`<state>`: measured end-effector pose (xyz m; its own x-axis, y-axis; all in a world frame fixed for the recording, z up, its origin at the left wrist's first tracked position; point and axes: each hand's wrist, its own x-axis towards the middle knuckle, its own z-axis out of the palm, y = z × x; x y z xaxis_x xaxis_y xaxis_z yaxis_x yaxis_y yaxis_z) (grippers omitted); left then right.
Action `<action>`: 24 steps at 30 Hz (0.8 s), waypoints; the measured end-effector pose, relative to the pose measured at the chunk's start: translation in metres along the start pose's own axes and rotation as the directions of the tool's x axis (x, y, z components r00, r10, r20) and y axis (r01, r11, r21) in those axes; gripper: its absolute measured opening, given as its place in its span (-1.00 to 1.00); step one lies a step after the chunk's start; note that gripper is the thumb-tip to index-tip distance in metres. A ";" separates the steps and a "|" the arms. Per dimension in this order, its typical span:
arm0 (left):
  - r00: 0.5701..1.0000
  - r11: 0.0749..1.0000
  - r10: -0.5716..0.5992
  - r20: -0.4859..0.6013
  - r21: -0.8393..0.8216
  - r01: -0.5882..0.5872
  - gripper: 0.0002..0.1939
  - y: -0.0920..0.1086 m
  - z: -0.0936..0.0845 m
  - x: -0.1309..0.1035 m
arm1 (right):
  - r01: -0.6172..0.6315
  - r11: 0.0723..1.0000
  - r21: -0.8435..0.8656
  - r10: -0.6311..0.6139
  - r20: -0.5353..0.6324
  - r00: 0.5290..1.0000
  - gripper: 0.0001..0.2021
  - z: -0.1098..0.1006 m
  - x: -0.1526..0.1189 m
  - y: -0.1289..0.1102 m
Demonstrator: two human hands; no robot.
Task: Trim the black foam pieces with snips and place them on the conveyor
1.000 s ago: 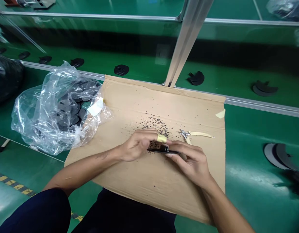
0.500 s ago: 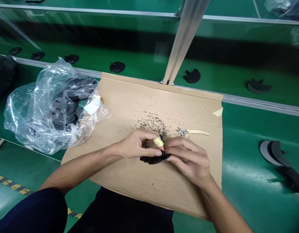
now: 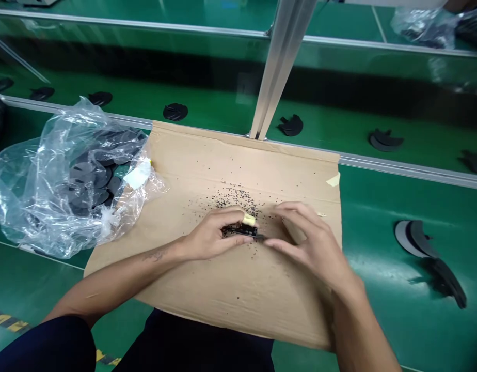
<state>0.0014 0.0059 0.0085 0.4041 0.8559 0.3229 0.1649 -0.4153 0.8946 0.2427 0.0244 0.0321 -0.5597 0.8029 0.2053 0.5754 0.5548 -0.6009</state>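
Note:
My left hand [image 3: 209,235] pinches a thin black plastic part [image 3: 246,232] between thumb and fingers; yellow tape [image 3: 249,219] wraps one fingertip. The part is held nearly edge-on above a brown cardboard sheet [image 3: 207,294], and the hand covers some of it. To its right, my right hand [image 3: 316,245] is open, fingers spread and slightly blurred. Its thumb tip lies close to the part's right end; whether they touch I cannot tell. Many tiny black bits [image 3: 236,197] are scattered on the cardboard behind my hands. The cutters are almost wholly hidden behind my right hand.
At left, a clear plastic bag [image 3: 52,170] holds several black discs [image 3: 85,175]. More black parts [image 3: 175,111] lie spaced along the green ledge behind. A metal post [image 3: 279,72] rises at the cardboard's back edge. On the right bench lie curved black parts [image 3: 422,240].
My right hand has let go of the black part and opened, moving slightly away. My left hand has turned the part flatter and more edge-on. The whole view has shifted a little.

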 end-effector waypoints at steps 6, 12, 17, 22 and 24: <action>0.988 0.998 0.064 -0.141 0.026 -0.061 -0.80 -0.004 -0.002 0.002 | -0.244 0.851 -0.464 0.280 0.007 0.960 -0.47 -0.014 -0.009 0.031; 0.978 1.000 0.021 -0.206 0.012 -0.019 -0.78 -0.008 -0.002 0.002 | -0.093 0.982 -0.165 0.074 -0.115 0.991 -0.64 -0.005 -0.002 0.010; 0.977 0.999 0.042 -0.211 0.000 -0.043 -0.80 -0.008 -0.003 0.001 | 0.120 0.992 -0.034 -0.123 -0.129 0.984 -0.67 0.003 0.002 -0.009; 0.973 0.996 0.088 -0.213 -0.008 -0.092 -0.80 -0.007 -0.004 0.002 | 0.152 0.987 -0.047 -0.157 -0.164 0.974 -0.66 0.009 0.003 -0.010; 0.972 0.995 0.100 -0.213 0.001 -0.102 -0.80 -0.006 -0.004 0.002 | 0.158 0.984 -0.084 -0.171 -0.184 0.968 -0.66 0.009 0.003 -0.010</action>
<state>-0.0025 0.0117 0.0051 0.2180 0.8558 0.4690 0.1239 -0.5010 0.8565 0.2301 0.0196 0.0319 -0.5309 0.7221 0.4435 0.5277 0.6912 -0.4937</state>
